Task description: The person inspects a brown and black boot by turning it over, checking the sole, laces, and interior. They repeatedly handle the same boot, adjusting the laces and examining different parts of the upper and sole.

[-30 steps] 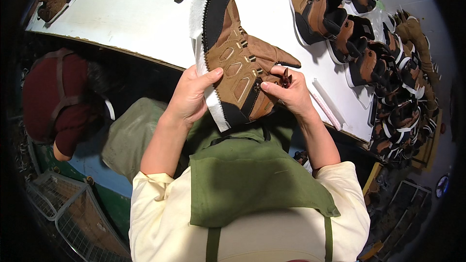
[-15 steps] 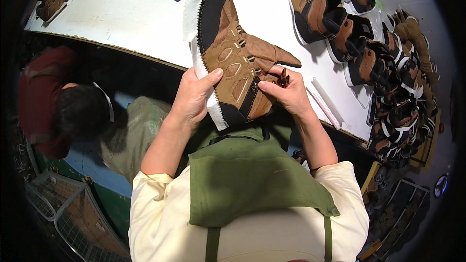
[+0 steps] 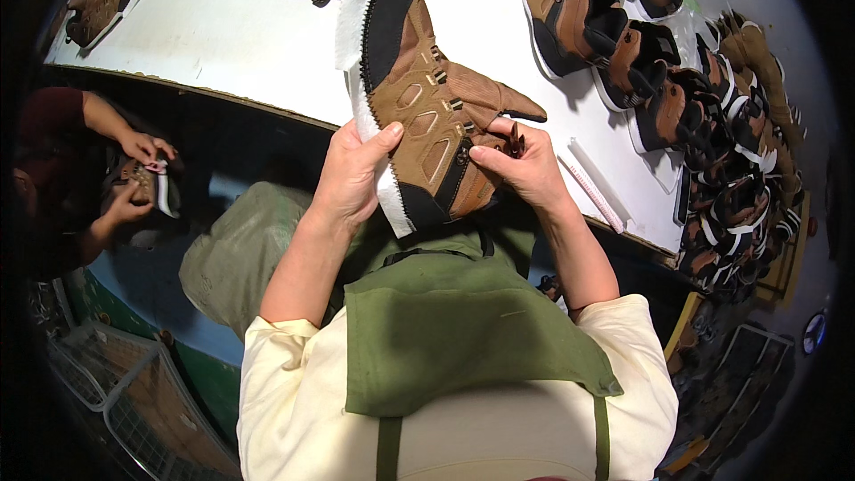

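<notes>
I hold a flat brown and black boot upper (image 3: pixel 426 98) with a white fleecy edge over the table's near edge. My left hand (image 3: pixel 351 174) grips its white left margin, thumb on the brown panel. My right hand (image 3: pixel 525 167) pinches the upper's lower right side by the eyelets, and a small dark piece sticks up between its fingers. The upper's tongue points right above my right hand.
The white table (image 3: pixel 240 27) carries a row of finished brown uppers (image 3: pixel 659 80) stacked along the right, a thin white strip (image 3: pixel 591 193), and more uppers at the far left (image 3: pixel 102 0). A co-worker's hands (image 3: pixel 134 178) hold a shoe piece at the left. A wire basket (image 3: pixel 116 392) sits below.
My hands and the upper have hardly moved. The co-worker at the left shifted from bending low to holding a shoe piece with both hands in view.
</notes>
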The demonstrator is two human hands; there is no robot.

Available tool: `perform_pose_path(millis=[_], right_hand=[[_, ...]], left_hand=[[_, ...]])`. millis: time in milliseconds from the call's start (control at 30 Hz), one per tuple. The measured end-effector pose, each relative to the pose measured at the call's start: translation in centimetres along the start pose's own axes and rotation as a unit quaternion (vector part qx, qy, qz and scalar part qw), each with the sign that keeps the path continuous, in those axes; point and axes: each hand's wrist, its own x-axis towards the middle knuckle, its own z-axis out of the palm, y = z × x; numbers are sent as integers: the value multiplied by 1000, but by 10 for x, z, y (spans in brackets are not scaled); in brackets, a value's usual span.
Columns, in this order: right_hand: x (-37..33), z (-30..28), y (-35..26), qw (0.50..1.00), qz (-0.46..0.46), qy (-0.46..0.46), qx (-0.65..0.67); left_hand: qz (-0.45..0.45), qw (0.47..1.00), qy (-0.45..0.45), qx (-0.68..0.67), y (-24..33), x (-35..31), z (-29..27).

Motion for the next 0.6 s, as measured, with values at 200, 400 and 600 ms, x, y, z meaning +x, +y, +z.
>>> perform_pose_path(millis=[200, 400, 600], right_hand=[[-4, -1, 5, 1000, 1, 1, 28], [-8, 1, 10, 998, -31, 19, 46], [-11, -1, 6, 998, -33, 9, 59]], left_hand=[[-3, 1000, -3, 7, 2, 2, 3], [-2, 999, -11, 43, 9, 7, 7], [-12, 998, -1, 66, 9, 15, 7]])
